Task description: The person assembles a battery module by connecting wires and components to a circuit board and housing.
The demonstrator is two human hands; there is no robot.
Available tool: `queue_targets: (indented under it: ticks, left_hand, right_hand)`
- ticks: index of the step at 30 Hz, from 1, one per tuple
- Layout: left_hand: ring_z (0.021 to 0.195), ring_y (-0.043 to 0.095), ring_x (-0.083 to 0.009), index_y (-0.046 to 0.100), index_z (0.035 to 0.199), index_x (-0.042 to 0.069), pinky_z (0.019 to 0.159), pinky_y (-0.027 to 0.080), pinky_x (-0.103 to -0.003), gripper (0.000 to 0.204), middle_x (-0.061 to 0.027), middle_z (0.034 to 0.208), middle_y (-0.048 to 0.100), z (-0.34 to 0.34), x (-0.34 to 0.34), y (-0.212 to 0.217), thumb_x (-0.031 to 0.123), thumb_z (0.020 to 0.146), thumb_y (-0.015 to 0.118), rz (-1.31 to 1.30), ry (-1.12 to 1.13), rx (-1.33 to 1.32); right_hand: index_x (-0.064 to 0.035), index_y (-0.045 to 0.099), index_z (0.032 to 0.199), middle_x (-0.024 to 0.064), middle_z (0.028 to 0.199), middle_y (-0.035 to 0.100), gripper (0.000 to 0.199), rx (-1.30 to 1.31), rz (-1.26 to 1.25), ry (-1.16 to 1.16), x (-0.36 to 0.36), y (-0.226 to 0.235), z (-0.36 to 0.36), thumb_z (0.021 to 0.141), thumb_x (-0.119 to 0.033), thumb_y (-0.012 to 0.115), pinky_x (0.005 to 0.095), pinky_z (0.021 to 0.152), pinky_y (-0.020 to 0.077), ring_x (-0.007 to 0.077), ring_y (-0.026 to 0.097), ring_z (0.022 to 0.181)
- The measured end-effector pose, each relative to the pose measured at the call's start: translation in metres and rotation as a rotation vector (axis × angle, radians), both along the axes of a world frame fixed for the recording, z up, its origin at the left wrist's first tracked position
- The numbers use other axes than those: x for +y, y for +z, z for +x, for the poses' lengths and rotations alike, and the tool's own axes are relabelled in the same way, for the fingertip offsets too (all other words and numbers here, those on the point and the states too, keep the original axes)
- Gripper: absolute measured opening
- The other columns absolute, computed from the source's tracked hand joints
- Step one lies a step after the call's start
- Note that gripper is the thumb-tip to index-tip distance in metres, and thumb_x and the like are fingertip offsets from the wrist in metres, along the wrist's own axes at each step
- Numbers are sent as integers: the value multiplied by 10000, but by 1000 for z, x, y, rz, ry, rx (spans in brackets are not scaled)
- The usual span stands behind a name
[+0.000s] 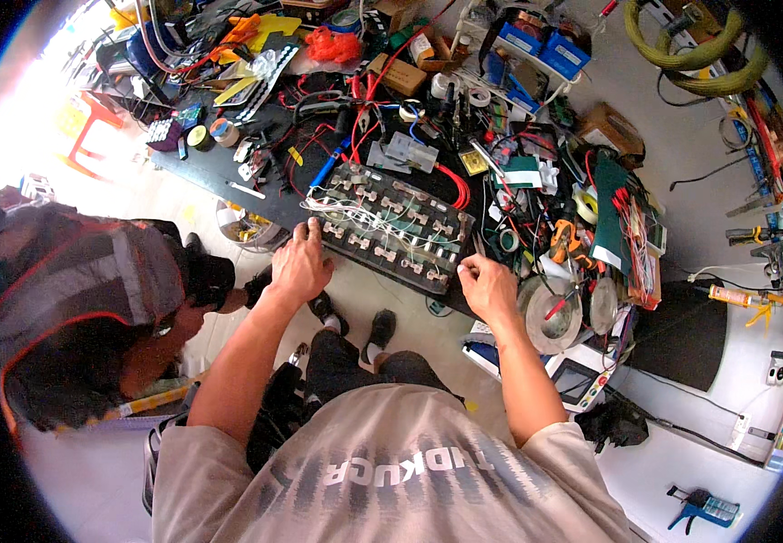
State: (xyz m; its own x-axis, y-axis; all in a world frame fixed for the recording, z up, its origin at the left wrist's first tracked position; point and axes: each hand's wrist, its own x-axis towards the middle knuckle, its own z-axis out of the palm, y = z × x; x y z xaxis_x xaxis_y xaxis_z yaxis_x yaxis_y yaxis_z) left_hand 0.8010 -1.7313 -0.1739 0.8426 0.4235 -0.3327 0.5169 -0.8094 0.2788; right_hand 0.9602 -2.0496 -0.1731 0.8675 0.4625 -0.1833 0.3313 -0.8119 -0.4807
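A dark rectangular battery pack (pixel 355 246) lies at the near edge of the cluttered workbench, with rows of metal tabs along its top. Thin white wires (pixel 355 213) run across it from the left end, and fine green ones spread between the tabs. My left hand (pixel 299 267) rests at the pack's left end, fingers stretched toward the wires and nothing visible in them. By the right end, my right hand (pixel 491 288) has its thumb and index finger pinched together; what they hold, if anything, is too small to tell. A blue-handled tool (pixel 328 166) lies just beyond the pack.
Beyond the pack are red cables (pixel 453 185), orange-and-black pliers (pixel 563 242) and a clear round spool (pixel 553 312). At left another person (pixel 102 299) bends low beside the bench. A machine with a screen (pixel 577 380) stands below my right forearm.
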Motion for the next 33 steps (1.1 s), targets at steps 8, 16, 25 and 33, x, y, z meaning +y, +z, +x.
queue_targets:
  ticks: [8,16,25,33]
  left_hand:
    - [1230,647,-449,339,1603,-49,1011,545,-511,930,-277,1489,521,0,-3,-2,269,849,781,28,-14,-30]
    - [1281,617,-458,291,1621,-29,1029,534,-509,953,-265,1568,461,2,1,-8,288,872,787,52,-51,-15]
    - [1286,610,-465,297,1623,-45,1043,524,-503,943,-281,1548,476,1,7,-12,285,875,766,64,-97,43]
    - [1306,597,-472,309,1613,-60,1059,522,-515,932,-297,1572,448,-3,10,-13,285,875,761,25,-89,3]
  right_hand:
    - [-58,668,1342,235,1480,570,548,98,-253,89,-73,-58,-55,901,-369,763,507,1120,474,430,554,1334]
    - [-112,612,1474,298,1726,191,705,323,-394,144,-79,-63,-73,893,-488,745,530,1275,301,486,205,1593]
    - [-72,597,1466,305,1743,132,751,378,-353,128,-77,-59,-73,870,-492,775,566,1254,322,480,150,1617]
    - [-94,608,1464,311,1751,68,753,396,-405,177,-77,-59,-73,865,-524,758,555,1248,331,473,100,1629]
